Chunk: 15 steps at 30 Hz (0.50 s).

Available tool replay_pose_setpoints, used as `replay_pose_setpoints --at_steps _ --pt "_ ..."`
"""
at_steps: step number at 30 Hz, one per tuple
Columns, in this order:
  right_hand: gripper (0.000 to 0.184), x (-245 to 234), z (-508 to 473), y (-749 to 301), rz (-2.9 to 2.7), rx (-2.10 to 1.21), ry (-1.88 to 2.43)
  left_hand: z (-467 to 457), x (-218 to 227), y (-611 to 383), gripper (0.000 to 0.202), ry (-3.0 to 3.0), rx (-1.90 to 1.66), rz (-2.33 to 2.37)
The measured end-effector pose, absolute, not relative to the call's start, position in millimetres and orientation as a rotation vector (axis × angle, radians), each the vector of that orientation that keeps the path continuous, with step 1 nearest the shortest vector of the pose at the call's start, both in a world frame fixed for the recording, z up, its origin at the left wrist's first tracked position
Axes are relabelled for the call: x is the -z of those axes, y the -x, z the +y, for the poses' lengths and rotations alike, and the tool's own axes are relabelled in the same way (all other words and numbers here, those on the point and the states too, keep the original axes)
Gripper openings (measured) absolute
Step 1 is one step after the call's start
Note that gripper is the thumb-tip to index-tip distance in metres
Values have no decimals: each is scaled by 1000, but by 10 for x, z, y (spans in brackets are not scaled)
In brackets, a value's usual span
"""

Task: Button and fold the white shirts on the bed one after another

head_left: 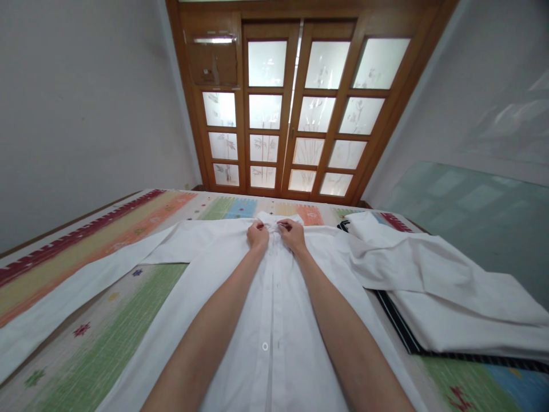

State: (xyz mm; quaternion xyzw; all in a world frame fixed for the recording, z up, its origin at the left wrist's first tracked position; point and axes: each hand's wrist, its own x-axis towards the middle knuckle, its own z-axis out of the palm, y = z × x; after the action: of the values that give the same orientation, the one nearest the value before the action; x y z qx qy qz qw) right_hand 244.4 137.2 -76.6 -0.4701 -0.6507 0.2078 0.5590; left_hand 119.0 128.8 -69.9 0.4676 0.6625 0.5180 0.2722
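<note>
A white long-sleeved shirt (240, 349) lies spread face up, its collar at the far end and its buttoned front running down the middle. My left hand (258, 235) pinches the left front edge just below the collar. Close beside it, my right hand (292, 233) is closed on the right front edge at the same height. The fabric bunches a little between the two hands. Any button under my fingers is too small to make out. Lower down, the two front edges lie side by side with a narrow line between them.
A patterned, striped cloth (128, 309) covers the surface beneath. At the right, folded white fabric (446, 326) lies on a black striped piece (398, 326), with the shirt's right sleeve across it. Beyond stand wooden glass-paned doors (295, 109). A greenish glass panel (476, 212) leans at the right wall.
</note>
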Motion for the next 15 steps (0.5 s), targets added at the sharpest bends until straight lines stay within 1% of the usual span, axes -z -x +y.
replay_pose_setpoints --at_steps 6,11,15 --pt "19 784 1376 -2450 -1524 -515 1064 1301 709 -1286 34 -1369 -1403 1571" --pt "17 785 1370 -2447 -1515 -503 1026 1268 717 -1261 15 -1525 -1537 1569" --pt "14 803 1384 -2448 -1486 -493 1026 1272 718 -1197 12 -1540 -1502 1397"
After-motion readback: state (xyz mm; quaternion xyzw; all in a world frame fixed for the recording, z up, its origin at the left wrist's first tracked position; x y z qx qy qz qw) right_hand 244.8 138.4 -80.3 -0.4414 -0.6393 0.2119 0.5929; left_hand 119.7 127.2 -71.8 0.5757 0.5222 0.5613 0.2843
